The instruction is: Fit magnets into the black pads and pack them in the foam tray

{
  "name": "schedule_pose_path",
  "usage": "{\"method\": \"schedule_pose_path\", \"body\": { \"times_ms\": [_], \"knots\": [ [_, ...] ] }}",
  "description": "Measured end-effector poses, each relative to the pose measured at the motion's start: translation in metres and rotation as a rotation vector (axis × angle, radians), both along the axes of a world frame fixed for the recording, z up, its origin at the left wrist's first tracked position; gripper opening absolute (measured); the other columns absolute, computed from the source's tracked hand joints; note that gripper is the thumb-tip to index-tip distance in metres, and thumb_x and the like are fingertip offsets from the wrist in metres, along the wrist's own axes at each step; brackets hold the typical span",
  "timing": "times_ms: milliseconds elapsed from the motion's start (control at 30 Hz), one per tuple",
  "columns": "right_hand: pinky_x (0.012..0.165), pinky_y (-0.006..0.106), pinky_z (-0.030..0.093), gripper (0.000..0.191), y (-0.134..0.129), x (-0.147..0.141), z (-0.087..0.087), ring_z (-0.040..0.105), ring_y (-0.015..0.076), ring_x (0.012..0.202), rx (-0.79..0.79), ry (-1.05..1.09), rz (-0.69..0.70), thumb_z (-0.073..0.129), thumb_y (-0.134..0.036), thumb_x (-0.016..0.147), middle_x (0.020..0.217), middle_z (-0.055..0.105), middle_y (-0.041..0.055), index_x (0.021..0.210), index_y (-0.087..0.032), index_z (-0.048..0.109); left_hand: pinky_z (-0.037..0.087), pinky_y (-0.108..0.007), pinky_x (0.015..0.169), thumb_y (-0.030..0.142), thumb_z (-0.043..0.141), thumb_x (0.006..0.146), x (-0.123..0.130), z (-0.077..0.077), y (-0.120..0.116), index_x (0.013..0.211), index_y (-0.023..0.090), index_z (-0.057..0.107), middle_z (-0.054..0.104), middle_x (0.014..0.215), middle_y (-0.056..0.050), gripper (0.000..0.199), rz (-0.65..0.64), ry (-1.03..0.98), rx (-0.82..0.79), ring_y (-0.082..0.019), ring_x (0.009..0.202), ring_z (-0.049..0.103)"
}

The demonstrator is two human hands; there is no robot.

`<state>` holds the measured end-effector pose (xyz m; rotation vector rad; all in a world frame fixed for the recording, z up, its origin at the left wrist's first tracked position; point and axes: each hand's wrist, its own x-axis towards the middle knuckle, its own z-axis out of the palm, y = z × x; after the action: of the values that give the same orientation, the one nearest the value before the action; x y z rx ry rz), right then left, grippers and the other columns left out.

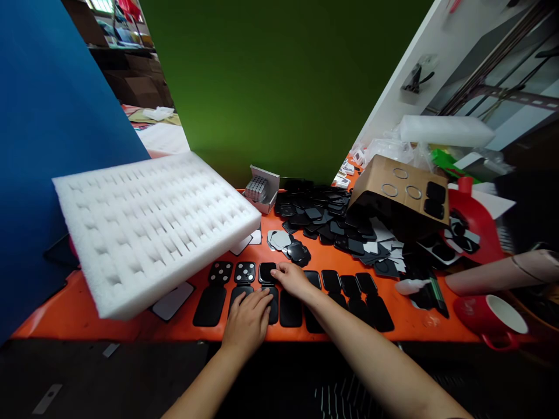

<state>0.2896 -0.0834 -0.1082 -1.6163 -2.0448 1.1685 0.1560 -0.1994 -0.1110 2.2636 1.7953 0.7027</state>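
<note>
Orange sheeting (419,323) covers the worktop, and along its near edge runs a row of black hinged pieces, each a small rounded-square plate joined to a longer rounded panel. The two small black plates at the left end (220,272) bear pale round dots; the third, a plain glossy black plate (265,272), lies directly before the person. The bare right hand (290,278) reaches its fingertips to that plate's right edge — whether they pinch anything cannot be told. The bare left hand (248,317) is palm down with fingers loosely spread, laid over the longer black panels (273,308) just below and gripping nothing.

At left a thick white foam block with rows of slots (183,274) stands tilted. Beyond the row, silvery cylinders (256,187) fill a small open white box (273,189), beside a heap of flat black pieces (317,214). Farther right sit a brown cardboard box (375,174) and a red mug (474,319).
</note>
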Motion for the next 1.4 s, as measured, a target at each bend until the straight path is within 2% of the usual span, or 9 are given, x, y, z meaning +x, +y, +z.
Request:
{"method": "schedule_pose_path", "body": {
  "times_ms": [233, 433, 733, 1100, 1400],
  "knots": [
    [0.050, 0.018, 0.027, 0.024, -0.002, -0.001, 0.001, 0.041, 0.0087, 0.054, 0.025, 0.002, -0.003, 0.047, -0.034, 0.076, 0.054, 0.044, -0.0050, 0.059, -0.017, 0.048, 0.032, -0.042, 0.093, 0.019, 0.043, 0.081, -0.001, -0.001, 0.000, 0.107, 0.028, 0.056, 0.059, 0.115, -0.001, 0.031, 0.001, 0.008, -0.005, -0.020, 0.105, 0.053],
    [0.051, 0.019, 0.025, 0.024, -0.005, -0.005, 0.004, 0.042, 0.0093, 0.056, 0.058, -0.052, 0.004, 0.048, -0.033, 0.076, 0.054, 0.046, -0.0041, 0.058, -0.017, 0.048, 0.029, -0.043, 0.095, 0.020, 0.042, 0.082, -0.001, -0.001, -0.001, 0.108, 0.029, 0.055, 0.057, 0.117, 0.000, 0.031, -0.002, 0.011, -0.051, -0.020, 0.108, 0.050],
    [0.051, 0.018, 0.026, 0.025, -0.004, -0.006, 0.008, 0.045, 0.0095, 0.059, 0.077, -0.161, 0.049, 0.047, -0.033, 0.080, 0.059, 0.052, -0.0025, 0.063, -0.017, 0.053, 0.029, -0.044, 0.095, 0.019, 0.041, 0.082, 0.000, 0.001, -0.001, 0.107, 0.027, 0.056, 0.058, 0.116, -0.002, 0.030, -0.008, 0.004, -0.019, -0.021, 0.107, 0.052],
    [0.056, 0.024, 0.032, 0.028, 0.008, -0.011, 0.019, 0.056, 0.0176, 0.070, 0.062, -0.382, 0.158, 0.047, -0.038, 0.079, 0.075, 0.064, 0.0080, 0.072, -0.016, 0.063, 0.027, -0.047, 0.097, 0.020, 0.041, 0.082, 0.000, 0.002, -0.001, 0.107, 0.028, 0.055, 0.058, 0.116, -0.001, 0.030, -0.003, 0.015, -0.049, -0.021, 0.107, 0.051],
    [0.069, 0.030, 0.039, 0.036, 0.011, -0.016, 0.027, 0.058, 0.0249, 0.087, 0.067, -0.506, 0.235, 0.044, -0.040, 0.078, 0.094, 0.063, 0.0159, 0.089, -0.012, 0.064, 0.029, -0.048, 0.098, 0.020, 0.042, 0.082, -0.002, -0.003, 0.000, 0.108, 0.026, 0.055, 0.058, 0.115, -0.003, 0.030, -0.035, 0.040, -0.014, -0.021, 0.106, 0.052]
  ]
}}
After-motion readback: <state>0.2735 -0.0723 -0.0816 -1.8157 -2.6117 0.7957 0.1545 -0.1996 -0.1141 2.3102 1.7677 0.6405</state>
